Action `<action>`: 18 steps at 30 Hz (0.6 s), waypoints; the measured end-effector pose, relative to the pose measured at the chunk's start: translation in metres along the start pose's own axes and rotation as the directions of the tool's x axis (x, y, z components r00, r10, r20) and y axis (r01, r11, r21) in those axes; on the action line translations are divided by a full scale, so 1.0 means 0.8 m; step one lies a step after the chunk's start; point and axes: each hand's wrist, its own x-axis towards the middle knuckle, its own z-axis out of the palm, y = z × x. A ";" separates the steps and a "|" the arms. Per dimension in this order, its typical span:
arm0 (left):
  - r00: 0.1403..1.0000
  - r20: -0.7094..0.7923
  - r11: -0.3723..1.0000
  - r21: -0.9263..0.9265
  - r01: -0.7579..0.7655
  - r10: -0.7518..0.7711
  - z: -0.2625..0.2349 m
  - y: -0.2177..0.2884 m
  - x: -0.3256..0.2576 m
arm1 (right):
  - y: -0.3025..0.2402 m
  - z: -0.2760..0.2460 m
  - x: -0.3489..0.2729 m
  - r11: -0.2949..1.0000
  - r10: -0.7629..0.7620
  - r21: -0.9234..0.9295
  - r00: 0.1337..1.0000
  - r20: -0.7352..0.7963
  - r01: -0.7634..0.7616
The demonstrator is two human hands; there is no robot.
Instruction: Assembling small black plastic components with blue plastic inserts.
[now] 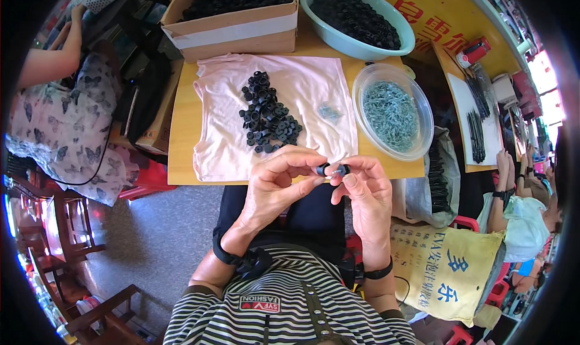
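Note:
Over the near edge of the table, my left hand [279, 182] pinches a small black plastic cap [322, 169] between thumb and fingertips. Close beside it, my right hand [370, 191] grips another small black plastic part [343, 170]; a bit of metal shows between the two pieces, too small to make out. Ahead of my hands, a pile of black plastic caps [266, 112] lies on a pale pink cloth [220, 112]. To its right on the cloth sits a little heap of thin silvery metal pins [329, 112].
A round clear tub [360, 97] of metal pins stands right of the cloth. At the back are a cardboard box [235, 38] and a light-blue basin [406, 48], both full of black parts. A yellow sack [447, 272] lies at right. Other people sit at left and right.

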 end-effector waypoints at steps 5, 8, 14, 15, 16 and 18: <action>1.000 -0.002 1.000 -0.027 0.000 0.000 0.000 -0.002 0.002 | 0.001 -0.003 0.003 0.969 0.114 0.220 0.993 0.001 -0.112; 0.998 -0.035 0.994 -0.105 0.045 -0.049 0.003 0.002 0.002 | 0.005 -0.009 0.006 0.959 0.128 0.256 0.992 -0.020 -0.118; 0.997 -0.067 0.988 -0.152 0.037 -0.048 0.004 0.004 0.003 | 0.005 -0.021 0.013 0.913 0.198 0.367 0.980 -0.021 -0.176; 0.998 -0.055 0.990 -0.144 -0.006 -0.002 0.004 0.004 0.004 | 0.004 -0.021 0.014 0.914 0.198 0.365 0.980 -0.023 -0.176; 0.999 -0.054 0.989 -0.147 -0.005 -0.003 0.005 0.004 0.005 | 0.002 -0.021 0.014 0.903 0.208 0.388 0.978 -0.023 -0.183; 0.999 -0.042 0.987 -0.159 -0.004 -0.003 0.006 0.006 0.007 | 0.000 -0.020 0.016 0.892 0.218 0.411 0.976 -0.022 -0.190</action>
